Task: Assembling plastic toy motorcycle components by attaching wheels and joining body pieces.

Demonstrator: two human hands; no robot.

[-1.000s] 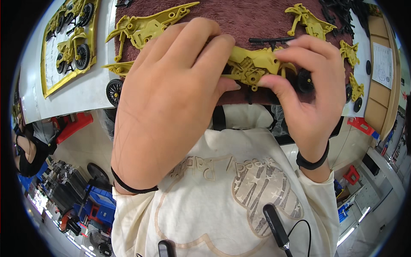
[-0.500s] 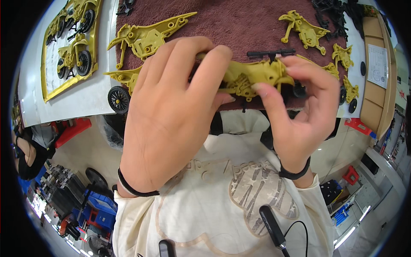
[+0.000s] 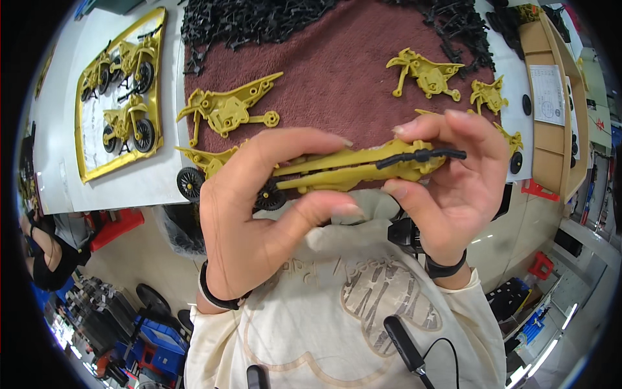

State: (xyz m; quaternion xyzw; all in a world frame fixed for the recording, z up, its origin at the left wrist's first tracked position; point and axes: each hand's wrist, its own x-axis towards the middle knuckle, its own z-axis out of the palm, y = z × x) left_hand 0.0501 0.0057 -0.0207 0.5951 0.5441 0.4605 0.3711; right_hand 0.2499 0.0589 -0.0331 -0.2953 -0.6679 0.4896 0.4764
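Observation:
Between both hands I hold a yellow toy motorcycle [image 3: 343, 170], tilted so its narrow top edge and the slit between its two body halves show. Across its right end lies a black handlebar [image 3: 421, 156]. My left hand [image 3: 243, 217] grips the left end, fingers along the far side and thumb on the near side. Under that palm shows a black wheel [image 3: 269, 197], partly covered. My right hand [image 3: 457, 194] pinches the handlebar end between thumb and fingers. Just left of my left hand are a yellow body half [image 3: 204, 157] and a black spoked wheel [image 3: 190, 184].
A maroon cloth [image 3: 324, 71] covers the table, with a heap of small black parts [image 3: 259, 23] at its far edge. More yellow body halves [image 3: 236, 110] [image 3: 427, 74] lie on it. A yellow-rimmed tray [image 3: 83, 146] holds several motorcycles at left; a cardboard box [image 3: 545, 152] stands at right.
The motorcycle has been turned from its side to its top edge. My left hand has rolled, its thumb now below the toy. The view has shifted, showing more of the far table.

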